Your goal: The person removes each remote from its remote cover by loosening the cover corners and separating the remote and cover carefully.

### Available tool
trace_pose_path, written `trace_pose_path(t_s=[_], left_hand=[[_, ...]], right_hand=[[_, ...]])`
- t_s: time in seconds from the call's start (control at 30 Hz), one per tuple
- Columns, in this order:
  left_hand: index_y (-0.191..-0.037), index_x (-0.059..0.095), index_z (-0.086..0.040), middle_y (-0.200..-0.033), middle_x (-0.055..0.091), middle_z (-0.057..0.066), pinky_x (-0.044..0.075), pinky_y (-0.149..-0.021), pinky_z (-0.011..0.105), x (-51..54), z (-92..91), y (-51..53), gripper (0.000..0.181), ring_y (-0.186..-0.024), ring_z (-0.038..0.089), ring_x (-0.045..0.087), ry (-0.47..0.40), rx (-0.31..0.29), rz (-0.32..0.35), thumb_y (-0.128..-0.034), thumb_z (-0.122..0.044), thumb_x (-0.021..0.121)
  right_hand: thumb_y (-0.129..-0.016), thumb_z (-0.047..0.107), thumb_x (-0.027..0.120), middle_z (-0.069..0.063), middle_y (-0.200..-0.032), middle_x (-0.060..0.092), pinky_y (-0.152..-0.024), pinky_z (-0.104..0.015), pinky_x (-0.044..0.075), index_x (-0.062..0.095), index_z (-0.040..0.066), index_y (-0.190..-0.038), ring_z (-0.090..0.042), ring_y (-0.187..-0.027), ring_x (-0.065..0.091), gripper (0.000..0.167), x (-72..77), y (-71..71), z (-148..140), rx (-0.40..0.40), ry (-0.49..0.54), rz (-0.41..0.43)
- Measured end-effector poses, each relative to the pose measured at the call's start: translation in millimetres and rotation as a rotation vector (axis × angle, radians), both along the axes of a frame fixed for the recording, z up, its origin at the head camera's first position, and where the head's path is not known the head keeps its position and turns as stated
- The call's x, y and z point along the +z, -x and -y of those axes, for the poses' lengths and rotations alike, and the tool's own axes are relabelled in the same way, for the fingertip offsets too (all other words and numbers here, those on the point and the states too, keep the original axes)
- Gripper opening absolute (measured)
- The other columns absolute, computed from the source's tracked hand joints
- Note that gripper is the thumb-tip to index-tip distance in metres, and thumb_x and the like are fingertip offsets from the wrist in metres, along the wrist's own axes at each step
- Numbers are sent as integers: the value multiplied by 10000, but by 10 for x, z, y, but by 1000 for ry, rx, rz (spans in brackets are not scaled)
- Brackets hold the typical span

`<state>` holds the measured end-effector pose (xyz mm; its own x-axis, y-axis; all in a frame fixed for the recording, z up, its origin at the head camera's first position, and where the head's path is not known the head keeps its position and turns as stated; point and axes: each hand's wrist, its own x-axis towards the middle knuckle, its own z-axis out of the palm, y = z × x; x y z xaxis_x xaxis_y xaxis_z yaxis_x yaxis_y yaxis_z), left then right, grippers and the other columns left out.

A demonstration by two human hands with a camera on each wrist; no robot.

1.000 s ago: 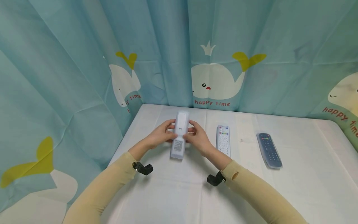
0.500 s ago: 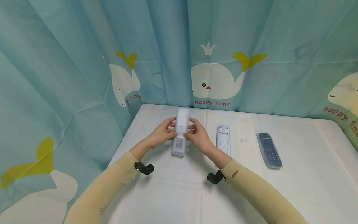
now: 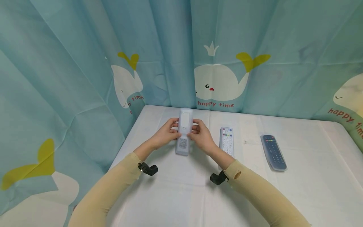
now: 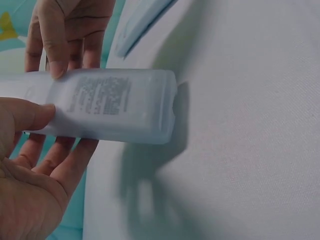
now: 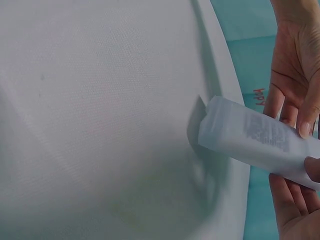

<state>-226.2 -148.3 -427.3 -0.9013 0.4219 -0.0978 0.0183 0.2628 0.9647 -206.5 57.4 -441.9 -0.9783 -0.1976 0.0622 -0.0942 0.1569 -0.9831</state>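
A white remote control [image 3: 184, 129] in a translucent sleeve is held above the table, its back with a printed label facing up. My left hand [image 3: 165, 134] grips its left edge, thumb on the back and fingers underneath. On the other edge my right hand [image 3: 202, 137] holds it the same way. The left wrist view shows the sleeved remote [image 4: 115, 102] between both thumbs, casting a shadow on the cloth. Its button side is hidden. Right of my right hand lies a second white remote [image 3: 227, 142], buttons up, partly covered by the forearm.
A dark remote [image 3: 273, 153] in a clear sleeve lies farther right, slightly slanted. White cloth covers the table [image 3: 170, 195]. A blue curtain [image 3: 170, 47] with whale prints hangs behind the table and along its left side.
Both hands have lifted or pushed the white remote slightly away, and its near end sits higher in the head view. The grip is unchanged. The other two remotes have stayed put.
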Motion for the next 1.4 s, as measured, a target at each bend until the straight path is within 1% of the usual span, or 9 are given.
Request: trace_pose_path(t_s=[0.13, 0.2, 0.37, 0.7, 1.0, 1.17, 1.4], left_hand=[[-1559, 248, -43, -1426, 450, 206, 541, -956, 454, 14, -11, 10, 659, -1180, 333, 587, 8, 5, -9, -1001, 40, 590], [-1558, 250, -45, -1420, 454, 203, 538, -959, 454, 17, -15, 16, 655, -1188, 333, 585, 11, 8, -15, -1004, 37, 589], [-1554, 254, -46, -1413, 458, 205, 527, -975, 461, 9, -13, 36, 644, -1186, 335, 583, 4, 7, -28, -1010, 23, 591], [-1551, 244, -47, -1420, 453, 204, 520, -981, 461, -1, -17, 63, 643, -1187, 334, 579, -11, 9, -49, -1008, 36, 578], [-1544, 243, -30, -1396, 450, 220, 515, -979, 493, -42, -17, 68, 641, -1191, 361, 577, -28, 13, -42, -1002, 56, 574], [-1549, 236, -29, -1412, 442, 223, 505, -992, 499, -43, -16, 70, 649, -1213, 371, 566, -37, 14, -43, -1003, 54, 576], [-1554, 236, -41, -1445, 424, 222, 490, -1007, 470, -35, -11, 67, 652, -1256, 373, 548, -25, 11, -49, -1007, 28, 584]], right_hand=[[-926, -80, 666, -211, -1190, 635, -830, -351, 559, 427, 12, -1459, -293, -1019, 632, 591, 0, 20, 9, -15, -33, -47], [-926, -78, 668, -218, -1201, 638, -858, -384, 553, 427, 12, -1459, -307, -1038, 631, 592, 11, 28, 13, -15, -41, -57], [-935, -64, 675, -212, -1230, 634, -909, -432, 543, 419, 35, -1469, -324, -1085, 622, 600, 37, 50, 12, -9, -47, -40], [-942, -66, 661, -216, -1242, 625, -927, -452, 540, 417, 37, -1463, -339, -1117, 618, 585, 57, 70, 14, -10, -47, -46], [-949, -63, 663, -204, -1247, 622, -935, -460, 539, 415, 51, -1468, -334, -1128, 613, 586, 30, 68, 29, -16, -67, -38], [-948, -65, 660, -203, -1252, 620, -936, -469, 538, 412, 56, -1475, -334, -1133, 613, 595, 31, 62, 34, -16, -70, -39], [-948, -59, 660, -197, -1251, 619, -932, -465, 542, 418, 61, -1482, -334, -1136, 613, 598, 29, 55, 36, -14, -84, -57]])
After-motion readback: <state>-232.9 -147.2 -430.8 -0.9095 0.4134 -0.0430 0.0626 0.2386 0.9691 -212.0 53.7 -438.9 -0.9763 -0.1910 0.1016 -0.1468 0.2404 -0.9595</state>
